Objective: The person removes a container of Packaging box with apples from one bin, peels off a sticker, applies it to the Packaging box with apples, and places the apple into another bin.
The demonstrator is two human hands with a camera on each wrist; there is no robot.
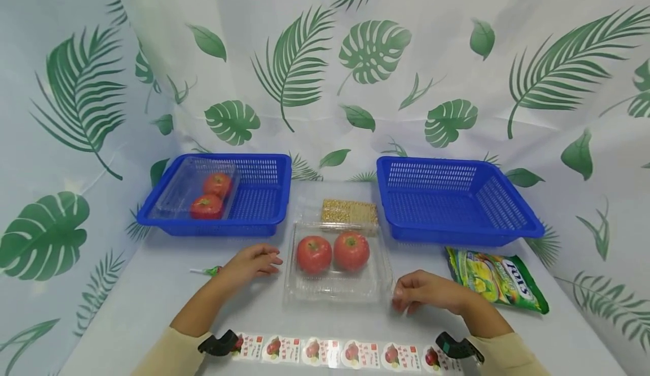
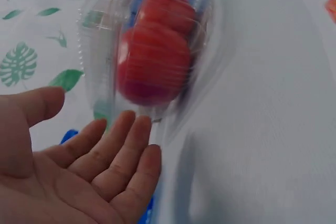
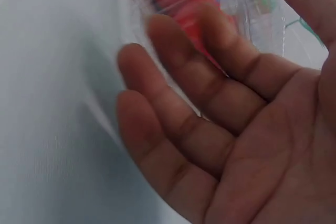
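Observation:
A clear plastic clamshell box with two red tomatoes lies on the table between my hands. My left hand hovers just left of the box, palm open and fingers relaxed, holding nothing. In the left wrist view the left hand shows an open palm close to the box. My right hand sits by the box's front right corner with loosely bent fingers and nothing in it. The right wrist view has the right hand open, with the blurred box behind its fingers.
A blue basket at back left holds another clear box with two tomatoes. Another blue basket stands at back right. A grain bar pack lies behind the box, a green candy bag at right, a lollipop at left, a sticker strip in front.

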